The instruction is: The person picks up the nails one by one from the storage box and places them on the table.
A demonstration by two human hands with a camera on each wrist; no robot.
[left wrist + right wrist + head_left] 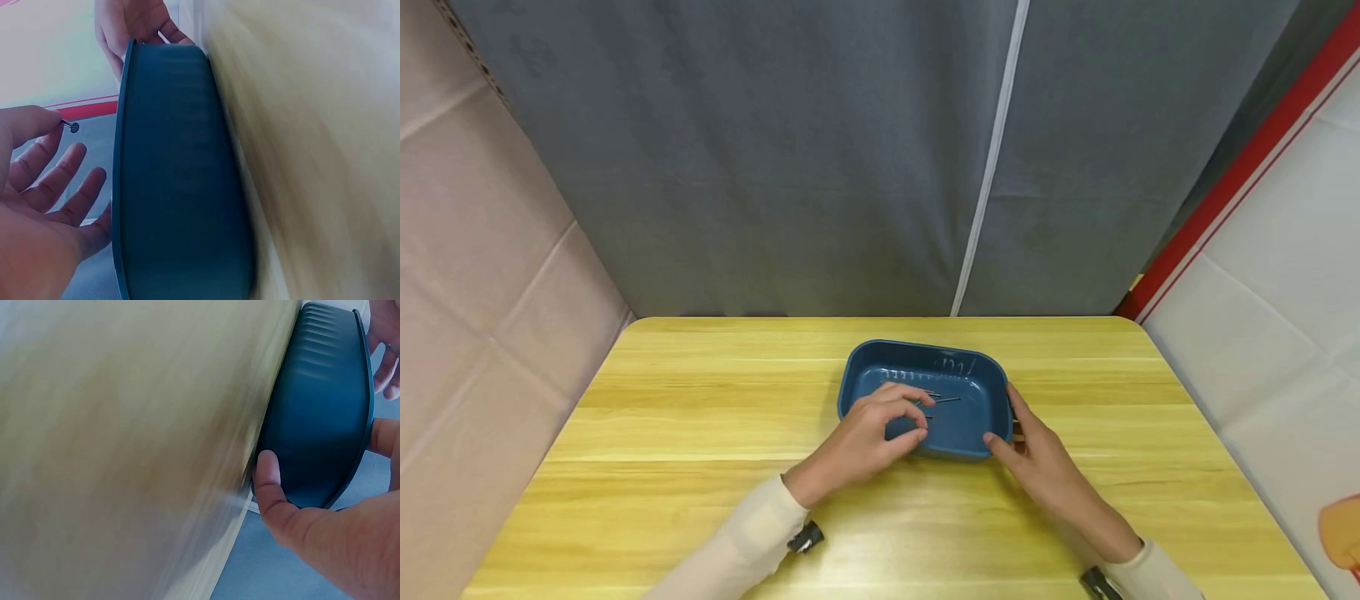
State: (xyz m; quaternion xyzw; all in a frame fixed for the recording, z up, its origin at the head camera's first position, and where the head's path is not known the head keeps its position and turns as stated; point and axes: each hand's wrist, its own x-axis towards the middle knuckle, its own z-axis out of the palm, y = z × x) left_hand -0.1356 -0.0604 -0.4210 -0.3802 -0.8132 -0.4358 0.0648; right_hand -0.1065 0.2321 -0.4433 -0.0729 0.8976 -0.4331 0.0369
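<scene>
Risk first: my left hand (865, 437), centre frame over the blue tray (977, 367), pinches one small nail (73, 127) between fingertips and could drop it, while my right hand (1037, 458), right of centre, fingers curled on the tray's rim, might nudge it.

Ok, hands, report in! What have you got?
Left hand pinches a thin metal nail over the blue plastic tray. Right hand holds the tray's right end. More nails inside. Nothing blocking.
</scene>
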